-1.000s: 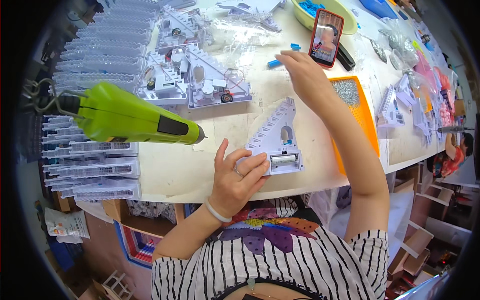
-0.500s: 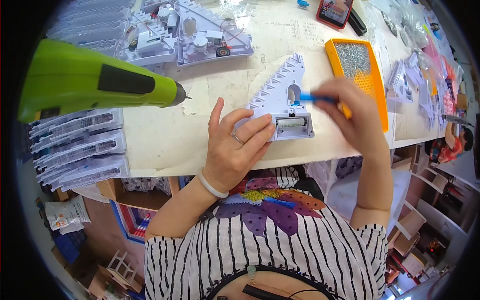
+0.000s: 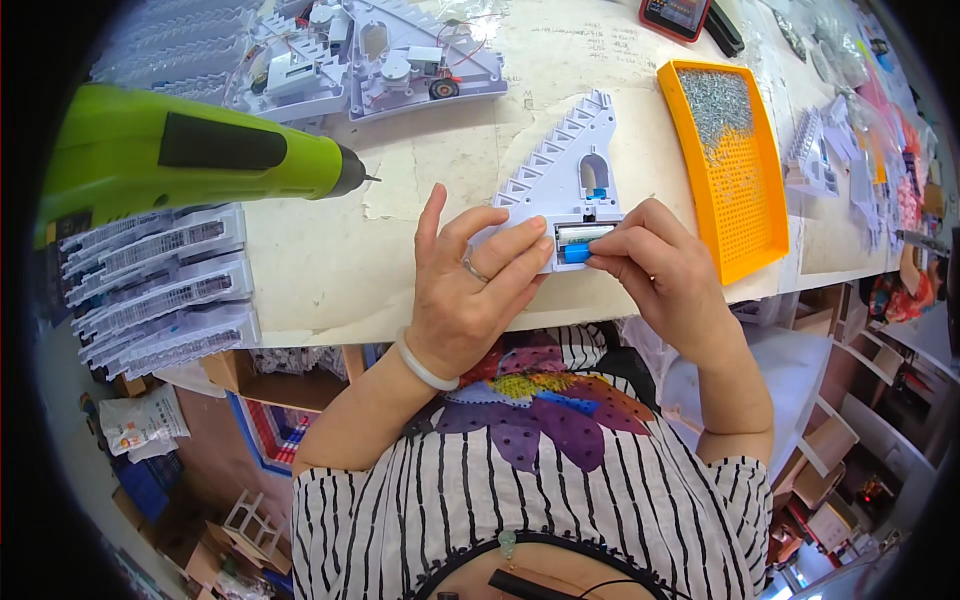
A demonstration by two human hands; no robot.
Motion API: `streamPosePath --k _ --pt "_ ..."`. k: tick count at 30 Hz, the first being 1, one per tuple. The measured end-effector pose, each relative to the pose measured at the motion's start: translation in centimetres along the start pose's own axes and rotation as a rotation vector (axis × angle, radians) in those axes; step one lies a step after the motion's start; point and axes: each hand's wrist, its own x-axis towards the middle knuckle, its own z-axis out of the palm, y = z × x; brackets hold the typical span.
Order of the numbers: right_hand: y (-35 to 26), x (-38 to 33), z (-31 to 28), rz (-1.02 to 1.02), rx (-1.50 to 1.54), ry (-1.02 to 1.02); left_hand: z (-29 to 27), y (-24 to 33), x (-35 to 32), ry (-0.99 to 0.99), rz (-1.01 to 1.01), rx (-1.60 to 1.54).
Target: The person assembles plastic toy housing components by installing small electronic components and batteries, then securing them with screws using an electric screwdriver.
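A pale lavender plastic housing (image 3: pixel 550 180) with a stair-stepped edge lies on the table in front of me. My left hand (image 3: pixel 465 285) holds its lower left part, the fingertips resting beside the battery compartment and one finger raised away. In that compartment sits a white battery (image 3: pixel 578 235). Just below it is a blue battery (image 3: pixel 575 254), whose right end my right hand (image 3: pixel 660 270) pinches between thumb and fingers. Above the compartment, an arched opening shows a small blue part inside. A green electric screwdriver (image 3: pixel 220 155) points in from the left, its bit short of my left hand.
A yellow tray (image 3: pixel 745 235) of small screws stands to the right. Similar housings with wired parts (image 3: pixel 430 80) lie at the far left, and stacked housings (image 3: pixel 165 285) at the near left. A phone (image 3: pixel 675 15) rests at the back. Another person (image 3: pixel 900 295) is at the far right.
My right hand has come down and left, from beside the arched opening to the compartment, where the blue battery now lies. The left hand has stayed on the housing.
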Motion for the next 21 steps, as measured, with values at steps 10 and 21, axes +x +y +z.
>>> streamPosePath --k 10,21 --pt "-0.2 1.2 -1.4 0.024 0.002 -0.142 0.2 0.0 0.2 0.014 0.007 0.042" --pt "0.4 -0.7 -2.3 0.056 -0.072 0.008 -0.3 -0.1 0.2 -0.001 0.004 0.054"
